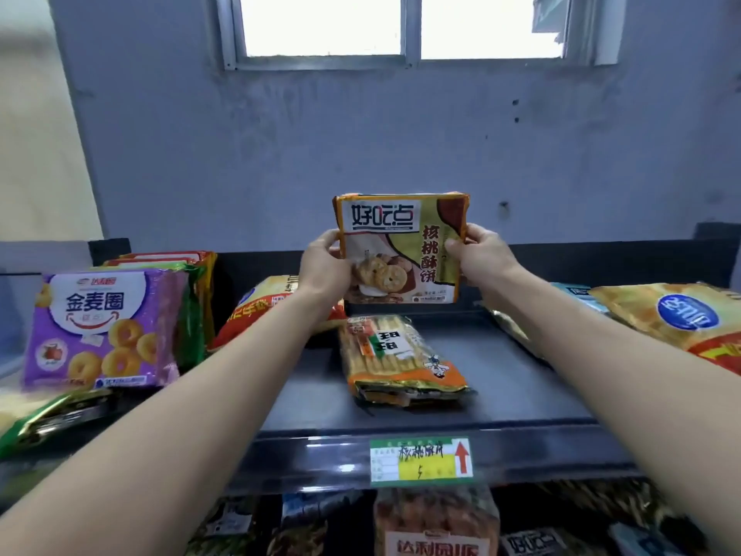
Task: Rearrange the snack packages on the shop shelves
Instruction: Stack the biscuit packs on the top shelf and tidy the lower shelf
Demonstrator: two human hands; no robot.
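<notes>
Grey-blue wall (280,154) w/ a bright window (405,26) up top backs a dark shop shelf (521,395) of snacks. Centre frame, a person's two hands hold one square walnut-biscuit pack (401,250) upright, print facing the camera, lifted above the middle of the shelf & not touching it. At the pack's left edge the left hand (324,266) grips it, thumb on the front, fingers curled behind; the right hand (481,250) pinches the right edge the same way, thumb in front. Both bare forearms reach in from the bottom corners.

Directly below the held pack, an orange stick-biscuit pack (401,359) lies flat on the shelf, running front to back. At left, a purple ring-snack pack (104,331) stands upright facing out, w/ more packs on edge behind it. Just right of those, an orange-red bag (256,307) leans, partly hidden by the left forearm. At right, a yellow bag (673,319) w/ a blue oval logo lies tilted over other packs, its logo upside down to the camera.

On the shelf's front lip, below the stick-biscuit pack, sits a green-edged price label (421,461) w/ handwritten characters & a red up arrow. Under the lip, lower-shelf packs (437,523) show, blurred
</notes>
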